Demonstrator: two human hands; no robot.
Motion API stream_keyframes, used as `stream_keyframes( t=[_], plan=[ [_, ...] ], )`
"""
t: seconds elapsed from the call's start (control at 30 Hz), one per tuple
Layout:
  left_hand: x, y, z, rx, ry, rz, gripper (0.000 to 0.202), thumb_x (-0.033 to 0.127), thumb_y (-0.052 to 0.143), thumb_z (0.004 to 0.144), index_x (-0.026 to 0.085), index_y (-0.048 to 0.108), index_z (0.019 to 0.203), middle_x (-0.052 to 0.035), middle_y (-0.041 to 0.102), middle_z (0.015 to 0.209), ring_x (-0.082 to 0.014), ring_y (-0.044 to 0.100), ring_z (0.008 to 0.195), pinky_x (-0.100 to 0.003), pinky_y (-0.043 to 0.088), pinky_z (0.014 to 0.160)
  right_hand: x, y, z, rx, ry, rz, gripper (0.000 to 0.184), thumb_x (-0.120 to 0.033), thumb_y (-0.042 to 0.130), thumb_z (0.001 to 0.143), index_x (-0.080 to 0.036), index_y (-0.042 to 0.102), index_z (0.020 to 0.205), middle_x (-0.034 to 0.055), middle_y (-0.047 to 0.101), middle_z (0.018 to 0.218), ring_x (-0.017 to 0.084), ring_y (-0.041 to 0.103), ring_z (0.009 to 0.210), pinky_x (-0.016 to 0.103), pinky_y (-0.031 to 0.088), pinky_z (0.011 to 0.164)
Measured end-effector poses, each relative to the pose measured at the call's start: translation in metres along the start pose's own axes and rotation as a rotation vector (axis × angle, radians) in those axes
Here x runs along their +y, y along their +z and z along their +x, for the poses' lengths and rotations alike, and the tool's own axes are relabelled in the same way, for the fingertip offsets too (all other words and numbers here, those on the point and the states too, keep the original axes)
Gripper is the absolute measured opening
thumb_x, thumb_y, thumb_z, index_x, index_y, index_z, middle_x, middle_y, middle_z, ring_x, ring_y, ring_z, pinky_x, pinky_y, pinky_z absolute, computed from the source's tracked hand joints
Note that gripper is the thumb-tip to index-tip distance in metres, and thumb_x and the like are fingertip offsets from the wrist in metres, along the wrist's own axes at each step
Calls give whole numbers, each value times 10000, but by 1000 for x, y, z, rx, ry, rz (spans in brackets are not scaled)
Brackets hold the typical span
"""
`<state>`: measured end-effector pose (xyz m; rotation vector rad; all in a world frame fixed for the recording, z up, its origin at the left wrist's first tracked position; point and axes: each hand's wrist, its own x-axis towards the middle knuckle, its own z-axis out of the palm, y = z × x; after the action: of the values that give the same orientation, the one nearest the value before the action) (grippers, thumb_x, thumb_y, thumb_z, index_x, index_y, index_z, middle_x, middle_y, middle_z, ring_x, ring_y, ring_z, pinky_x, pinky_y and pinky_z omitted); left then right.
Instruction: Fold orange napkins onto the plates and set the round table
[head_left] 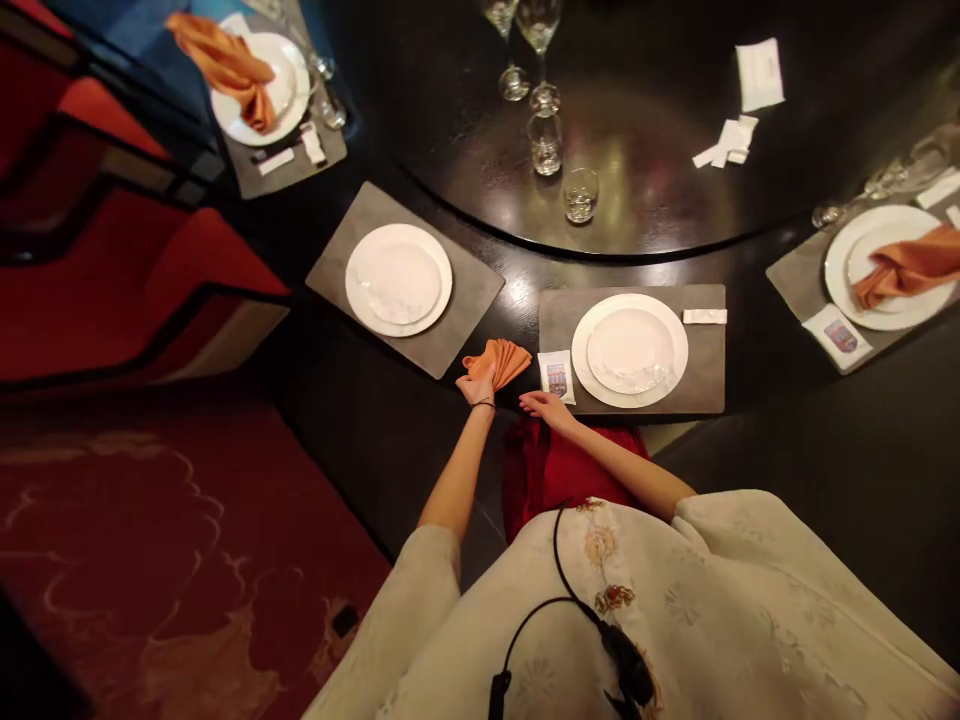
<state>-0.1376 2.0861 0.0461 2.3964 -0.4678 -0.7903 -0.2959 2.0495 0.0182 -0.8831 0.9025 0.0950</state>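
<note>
So far, the orange napkin (pixel 499 362) sits in the left hand (pixel 475 388), just left of a bare white plate (pixel 630 350); a farther plate (pixel 838 275) already holds a napkin (pixel 907 265).
Left fingers pinch the folds; the right hand (pixel 546 408) lies empty, fingers together.

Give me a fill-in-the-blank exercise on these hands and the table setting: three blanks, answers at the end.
1. The napkin touched by the left hand is ____ in colour.
2. The white plate nearest the right hand sits on a ____ placemat.
3. A dark wristband circles the person's ____ wrist.

Missing words: orange; grey; left.
</note>
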Motion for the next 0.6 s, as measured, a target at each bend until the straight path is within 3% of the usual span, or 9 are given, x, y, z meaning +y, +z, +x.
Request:
stream_keyframes(
  t=[0.1,0.2,0.33,0.43,0.53,0.6],
  plan=[
    [22,7,-1,-21,174,-71,677,534,913,689,239,541,1171,-70,657,1040,-254,716,958,-370,579,795,-19,15,-1,-102,-5,326,508,-646,645,920,-165,698,1070,153,764,1070,238,727,1006,413,616,927],
    [40,19,-4,-11,326,-164,663,517,905,708,241,479,1134,-22,615,977,-191,695,860,-308,561,732,-45,27,6,-43,-266,521,708,-796,438,945,-172,679,1177,181,754,1153,279,700,1140,453,602,1011],
    [58,39,-2,-1,488,-286,710,476,933,682,254,398,1094,14,562,968,-142,658,805,-266,550,705,-69,13,18,299,-608,605,742,-782,370,960,-187,647,1306,141,721,1298,279,638,1289,465,535,1140],
    [71,56,12,-252,585,-307,784,406,950,676,267,374,1189,-20,589,1098,-167,686,948,-280,577,806,-67,-14,19,616,-698,690,598,-686,556,906,-200,675,1235,117,733,1266,280,652,1274,491,525,1154],
    [87,70,35,-507,652,-275,852,354,905,747,285,318,1361,-91,592,1288,-201,676,1125,-304,577,902,-55,-42,11,942,-729,702,496,-525,803,735,-207,692,1100,105,747,1225,291,688,1202,515,541,1136],
    [104,80,53,-594,726,-173,739,353,814,845,276,352,1416,-127,576,1380,-216,647,1207,-314,569,936,-48,-58,7,1043,-767,673,529,-440,859,688,-214,683,1132,105,739,1263,296,695,1191,521,557,1113]
  ],
)
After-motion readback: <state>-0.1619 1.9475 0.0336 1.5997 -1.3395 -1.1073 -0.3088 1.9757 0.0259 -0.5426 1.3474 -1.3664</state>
